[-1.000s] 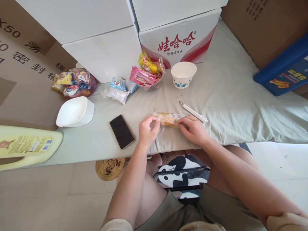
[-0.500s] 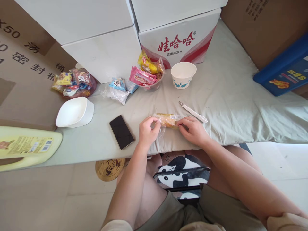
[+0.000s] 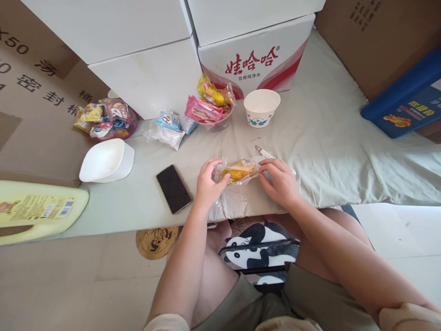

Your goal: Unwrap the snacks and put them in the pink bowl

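We see a yellow, elongated package in clear, crinkled plastic point(image 3: 241, 170) lying on the pale grey-green cloth point(image 3: 330, 161), near its front edge and between our two hands. Our left hand point(image 3: 209, 182) is at the package's left end, thumb and fingers apart, the thumb tip against the wrapper. Our right hand point(image 3: 282, 182) is curled at the other end, its fingertips by the plastic; we cannot tell whether they pinch it. Just beyond that hand, and partly hidden by it, lies a slim, white-handled tool with a grey tip point(image 3: 264, 152). Near our left hand rests a flat, black-screened phone point(image 3: 173, 189). Farther back stand a round white paper bowl with blue leaf print point(image 3: 262, 109) and, to its left, a clear plastic bowl point(image 3: 224, 123) heaped with pink and yellow packets point(image 3: 204, 109).
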`<state>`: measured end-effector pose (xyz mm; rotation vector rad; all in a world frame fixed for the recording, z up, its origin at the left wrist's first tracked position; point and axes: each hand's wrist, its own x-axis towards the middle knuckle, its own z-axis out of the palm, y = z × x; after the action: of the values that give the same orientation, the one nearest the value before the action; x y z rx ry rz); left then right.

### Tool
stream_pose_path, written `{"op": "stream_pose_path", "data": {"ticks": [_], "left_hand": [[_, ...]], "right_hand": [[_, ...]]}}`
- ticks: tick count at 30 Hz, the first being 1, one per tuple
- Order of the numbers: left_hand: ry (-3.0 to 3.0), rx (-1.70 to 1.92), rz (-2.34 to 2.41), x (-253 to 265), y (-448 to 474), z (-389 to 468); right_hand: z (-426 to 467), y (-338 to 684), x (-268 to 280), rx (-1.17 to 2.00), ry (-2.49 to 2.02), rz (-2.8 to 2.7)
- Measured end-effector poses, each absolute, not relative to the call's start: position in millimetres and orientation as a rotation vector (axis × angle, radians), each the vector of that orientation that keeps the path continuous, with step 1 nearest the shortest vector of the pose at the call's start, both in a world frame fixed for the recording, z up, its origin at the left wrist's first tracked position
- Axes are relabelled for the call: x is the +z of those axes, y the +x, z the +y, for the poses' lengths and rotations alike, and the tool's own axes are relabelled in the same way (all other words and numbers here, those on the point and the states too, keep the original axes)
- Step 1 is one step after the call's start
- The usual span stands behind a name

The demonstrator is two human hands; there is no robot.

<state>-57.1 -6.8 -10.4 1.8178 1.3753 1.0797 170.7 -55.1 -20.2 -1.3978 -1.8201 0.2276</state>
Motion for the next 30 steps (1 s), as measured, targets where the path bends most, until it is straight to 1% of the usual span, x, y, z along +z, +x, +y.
{"op": "stream_pose_path", "data": {"ticks": [3,5,10,15,19,22,26,30], "left_hand": [[1.715,1.028,1.429,-13,-55,-6],[1.634,1.043,1.442,-13,-53,-6],[1.475,1.147,1.433,-8,-49,-6],[1.218,1.345,1.461,-7,-52,0],[1.088,1.44,1.436,-11,-55,4],[1.165,1.274,1.416,-17,-55,3],[1.529,0.947,1.491,-18,-53,-2],[1.831,0.855,1.601,-9,-51,-9]], "right_hand": [[-57,171,-16,0.159,-1.44,-1.7],[-58,171,-13,0.137,-1.389,-1.685],[-60,169,-9,0.295,-1.226,-1.925],[-61,170,-16,0.421,-1.394,-1.985],[-61,169,-19,0.4,-1.46,-1.969],[-60,168,-19,0.309,-1.378,-1.997],[-57,167,-20,0.229,-1.275,-2.043],[-56,167,-22,0.249,-1.267,-2.074]]}}
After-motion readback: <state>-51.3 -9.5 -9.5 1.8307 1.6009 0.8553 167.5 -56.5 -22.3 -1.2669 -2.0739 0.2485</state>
